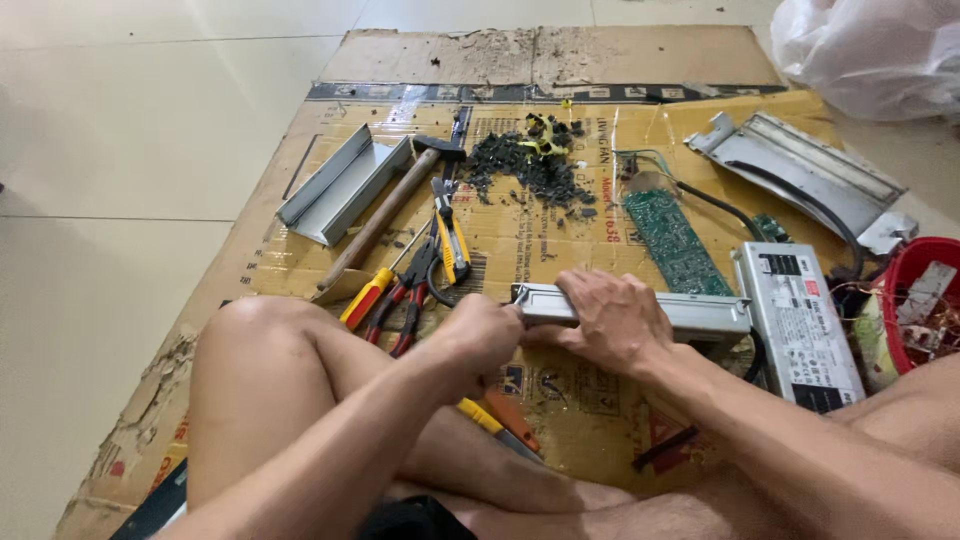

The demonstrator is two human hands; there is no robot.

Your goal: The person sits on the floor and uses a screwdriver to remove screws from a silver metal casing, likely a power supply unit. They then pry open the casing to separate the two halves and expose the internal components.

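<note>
I sit on flattened cardboard (300, 250) on a tiled floor. A long silver metal casing (700, 310) lies across in front of me. My right hand (612, 320) presses down on its middle, fingers spread over the top. My left hand (482, 335) is closed in a fist at the casing's left end, gripping something small that I cannot make out. A black cable curls just under that fist. A yellow-and-orange handled tool (500, 425) lies under my left forearm.
Hammer (385, 215), yellow utility knife (452, 240), red pliers (405, 300), red-yellow screwdriver (365, 297) lie left. Grey metal channel (340, 185), black debris pile (535, 165), green circuit board (675, 243), silver power unit (800, 325), metal cover (800, 170), red basket (925, 300), plastic bag (880, 50).
</note>
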